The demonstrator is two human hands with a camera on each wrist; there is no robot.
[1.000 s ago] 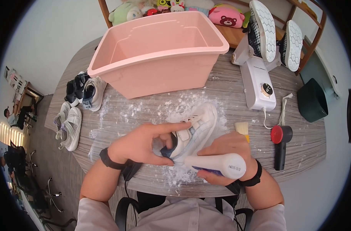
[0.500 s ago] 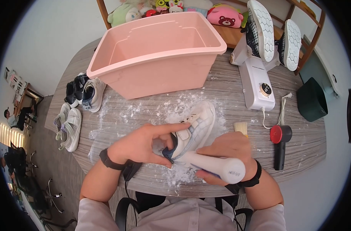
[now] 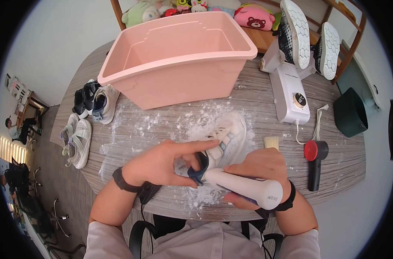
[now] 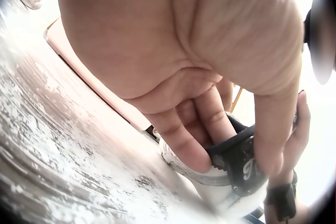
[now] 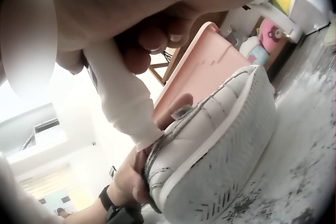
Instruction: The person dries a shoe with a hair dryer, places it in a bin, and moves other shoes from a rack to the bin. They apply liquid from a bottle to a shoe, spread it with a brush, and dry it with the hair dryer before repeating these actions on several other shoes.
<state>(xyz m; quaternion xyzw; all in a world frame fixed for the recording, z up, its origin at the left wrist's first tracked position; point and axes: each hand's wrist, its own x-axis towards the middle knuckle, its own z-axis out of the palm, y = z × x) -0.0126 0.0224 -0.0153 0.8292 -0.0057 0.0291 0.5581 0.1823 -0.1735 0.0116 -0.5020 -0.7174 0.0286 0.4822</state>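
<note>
A white sneaker [image 3: 234, 137] with a dark blue collar lies tilted on the powdered table, toe pointing away. My left hand [image 3: 159, 164] holds it at the heel, forefinger along the tongue and straps, other fingers inside the opening, thumb at the heel. In the left wrist view, the thumb and fingers straddle the dark heel collar [image 4: 244, 166]. My right hand [image 3: 263, 168] grips a white squeeze bottle [image 3: 248, 186], base toward me. In the right wrist view, the bottle's narrow end [image 5: 149, 137] comes right to the collar edge, above the ridged sole [image 5: 210, 182].
White powder [image 3: 200, 196] covers the table around the sneaker. Behind stands a pink tub [image 3: 187, 84]; several shoes [image 3: 80, 144] sit at left. On the right are a brush [image 3: 271, 142], a black-and-red handheld device [image 3: 314, 166], a shoe dryer [image 3: 290, 93] bearing shoes and a dark bin [image 3: 349, 112].
The sneaker has shifted slightly right with my left hand. My right hand has moved a little right and toward me, and the bottle's narrow end now overlaps the heel.
</note>
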